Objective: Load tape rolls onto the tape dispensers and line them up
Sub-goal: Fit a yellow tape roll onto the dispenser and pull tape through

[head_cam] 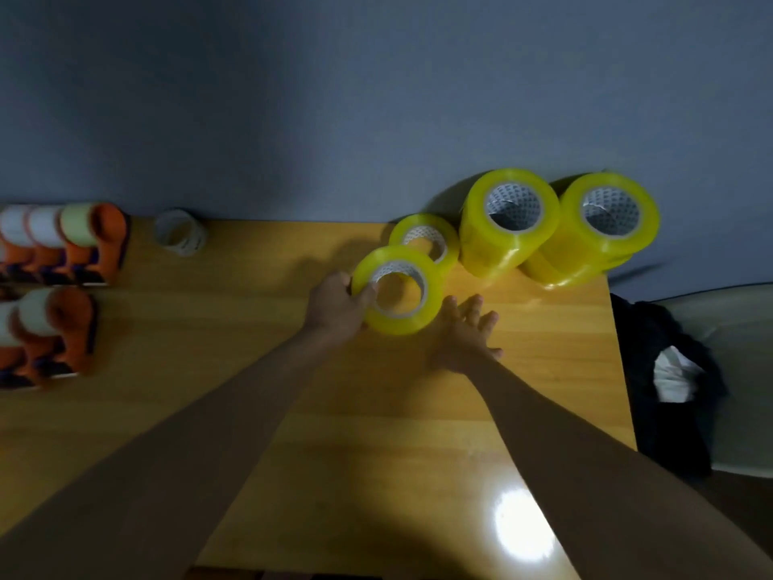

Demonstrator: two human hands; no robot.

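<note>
Your wooden table (376, 412) fills most of the view, set against a grey-blue wall (334, 98). At three o'clock, off the table's edge, dark clothing (669, 391) lies heaped on a pale seat (744, 370). At one o'clock two tall stacks of yellow tape rolls (560, 228) stand side by side, touching the wall. At nine o'clock loaded orange tape dispensers (62, 286) sit in two rows, blurred, their pale rolls pointing up. A single yellow roll (426, 240) lies flat just left of the stacks. Nearer to you, just beside it, is the yellow tape roll (397, 290) you have hold of: your left hand (339, 307) grips its left rim, thumb hooked into the core, fingers wrapped around the outside. Your right hand (468, 332) is spread flat with fingers straight, holding nothing, just right of that roll. At eleven o'clock a clear, nearly spent roll (180, 232) sits by the wall.
</note>
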